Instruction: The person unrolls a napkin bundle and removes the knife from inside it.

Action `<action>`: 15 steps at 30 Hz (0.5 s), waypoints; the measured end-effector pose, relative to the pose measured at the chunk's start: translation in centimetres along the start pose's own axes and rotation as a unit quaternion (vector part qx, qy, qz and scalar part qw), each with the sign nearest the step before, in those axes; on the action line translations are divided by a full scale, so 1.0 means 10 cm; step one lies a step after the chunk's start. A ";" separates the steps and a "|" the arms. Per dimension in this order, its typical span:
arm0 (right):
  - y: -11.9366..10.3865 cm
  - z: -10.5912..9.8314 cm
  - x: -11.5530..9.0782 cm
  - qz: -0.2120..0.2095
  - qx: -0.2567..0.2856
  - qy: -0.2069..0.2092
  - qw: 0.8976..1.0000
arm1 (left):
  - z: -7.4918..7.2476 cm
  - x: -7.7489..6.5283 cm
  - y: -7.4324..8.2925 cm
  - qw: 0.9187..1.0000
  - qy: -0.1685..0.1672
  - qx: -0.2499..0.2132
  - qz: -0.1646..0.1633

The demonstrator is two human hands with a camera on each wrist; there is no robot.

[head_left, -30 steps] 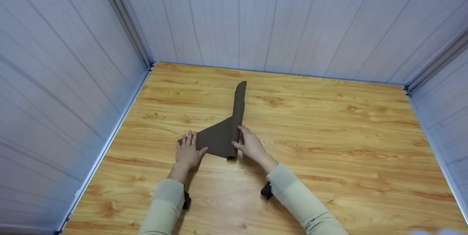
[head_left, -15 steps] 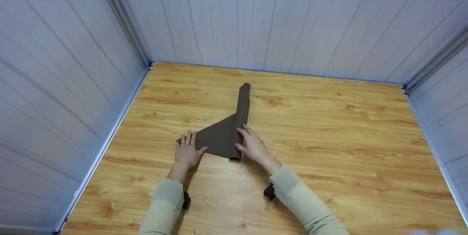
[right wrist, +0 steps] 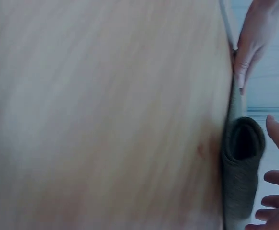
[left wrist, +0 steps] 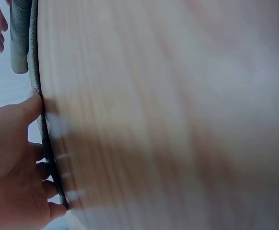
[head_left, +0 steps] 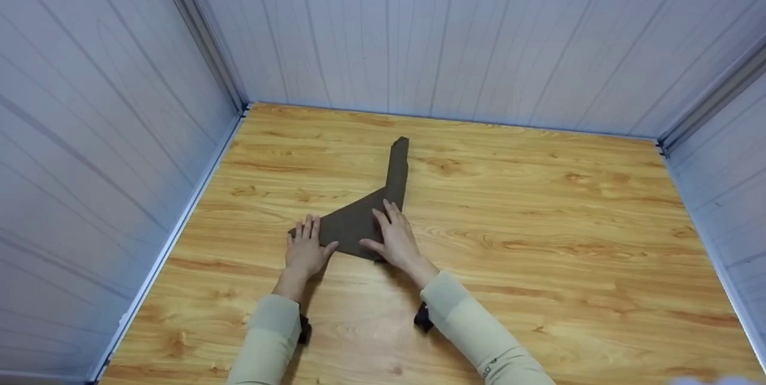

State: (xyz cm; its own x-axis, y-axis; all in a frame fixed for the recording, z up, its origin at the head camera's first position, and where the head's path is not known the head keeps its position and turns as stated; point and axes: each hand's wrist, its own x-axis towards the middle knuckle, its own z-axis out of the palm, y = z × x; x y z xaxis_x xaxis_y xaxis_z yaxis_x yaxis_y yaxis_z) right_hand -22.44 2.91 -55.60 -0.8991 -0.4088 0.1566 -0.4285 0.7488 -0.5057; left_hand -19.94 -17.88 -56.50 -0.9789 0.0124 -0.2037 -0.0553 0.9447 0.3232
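Brown cloth under left grip and right grip, both wide, walls around wooden surface.

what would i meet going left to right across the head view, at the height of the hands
Left wall, left hand, flat part of the brown sheet, right hand, right wall.
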 end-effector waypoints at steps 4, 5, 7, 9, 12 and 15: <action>-0.01 0.06 0.04 0.007 -0.023 0.001 1.000 | -0.01 0.01 0.00 1.000 0.001 0.003 0.000; -0.01 0.07 0.04 0.009 -0.029 0.000 1.000 | -0.01 0.01 0.00 1.000 0.002 0.004 0.000; -0.01 0.08 0.06 0.012 -0.041 -0.001 0.999 | -0.01 0.00 0.00 1.000 0.002 0.006 0.001; 0.00 0.09 0.06 0.011 -0.056 -0.002 0.998 | -0.02 -0.01 0.01 1.000 0.003 0.008 0.001; 0.02 0.09 0.06 0.012 -0.070 -0.003 0.997 | -0.01 -0.01 0.01 1.000 0.002 0.012 0.002; 0.04 0.09 0.05 0.014 -0.074 -0.005 0.997 | -0.01 -0.01 0.01 1.000 0.001 0.014 0.000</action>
State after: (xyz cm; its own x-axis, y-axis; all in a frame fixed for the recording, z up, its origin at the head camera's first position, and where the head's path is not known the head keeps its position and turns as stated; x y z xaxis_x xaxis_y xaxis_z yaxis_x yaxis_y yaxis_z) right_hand -23.00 2.55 -56.51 -0.9100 -0.3916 0.1358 -0.4129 0.8278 -0.3797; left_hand -19.83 -17.80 -56.39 -0.9795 0.0120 -0.2009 -0.0492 0.9536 0.2969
